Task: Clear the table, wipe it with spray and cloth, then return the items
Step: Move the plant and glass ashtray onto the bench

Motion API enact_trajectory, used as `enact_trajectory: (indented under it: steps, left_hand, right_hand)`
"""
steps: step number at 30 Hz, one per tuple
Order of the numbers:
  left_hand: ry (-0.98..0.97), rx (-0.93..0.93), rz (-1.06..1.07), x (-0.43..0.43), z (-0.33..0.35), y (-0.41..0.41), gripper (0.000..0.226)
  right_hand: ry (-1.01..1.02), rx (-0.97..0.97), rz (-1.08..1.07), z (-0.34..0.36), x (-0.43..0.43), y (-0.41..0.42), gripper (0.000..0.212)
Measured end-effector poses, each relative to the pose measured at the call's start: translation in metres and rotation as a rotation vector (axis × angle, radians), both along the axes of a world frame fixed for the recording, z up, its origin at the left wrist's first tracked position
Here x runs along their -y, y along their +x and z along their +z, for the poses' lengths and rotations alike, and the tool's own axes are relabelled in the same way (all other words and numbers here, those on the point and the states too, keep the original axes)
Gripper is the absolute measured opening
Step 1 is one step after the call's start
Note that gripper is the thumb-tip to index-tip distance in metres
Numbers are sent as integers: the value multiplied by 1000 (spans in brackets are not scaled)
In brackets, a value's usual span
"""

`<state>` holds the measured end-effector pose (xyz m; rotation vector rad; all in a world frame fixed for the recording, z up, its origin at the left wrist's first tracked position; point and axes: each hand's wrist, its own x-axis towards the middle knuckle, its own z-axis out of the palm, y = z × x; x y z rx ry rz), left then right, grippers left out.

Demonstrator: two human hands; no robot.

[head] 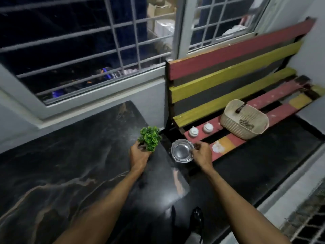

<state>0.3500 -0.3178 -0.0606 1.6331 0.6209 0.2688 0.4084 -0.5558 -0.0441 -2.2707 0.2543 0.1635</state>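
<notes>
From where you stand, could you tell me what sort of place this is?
Probably a home balcony or utility corner: a black marble table sits under a barred window, beside a painted slatted bench holding a woven basket.

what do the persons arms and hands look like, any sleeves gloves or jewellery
Both forearms are bare from the bottom edge of the picture up to the wrists, with no sleeve in view. The left hand and the right hand are bare too: no gloves. No watch, bracelet or band shows at either wrist, and no ring can be made out, though the fingers are small and slightly blurred.
</notes>
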Motion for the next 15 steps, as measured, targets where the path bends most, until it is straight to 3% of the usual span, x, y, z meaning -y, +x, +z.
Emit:
enact_trajectory:
  steps: [7, 15]
  left_hand:
    - [4, -96, -137, 189, -65, 95, 49]
    - [80, -232, -224, 299, -183, 158, 56]
  right_hand:
    - [-45, -91, -281, -69, 176, 104, 22]
    - [-50, -157, -351, -202, 252, 181, 3]
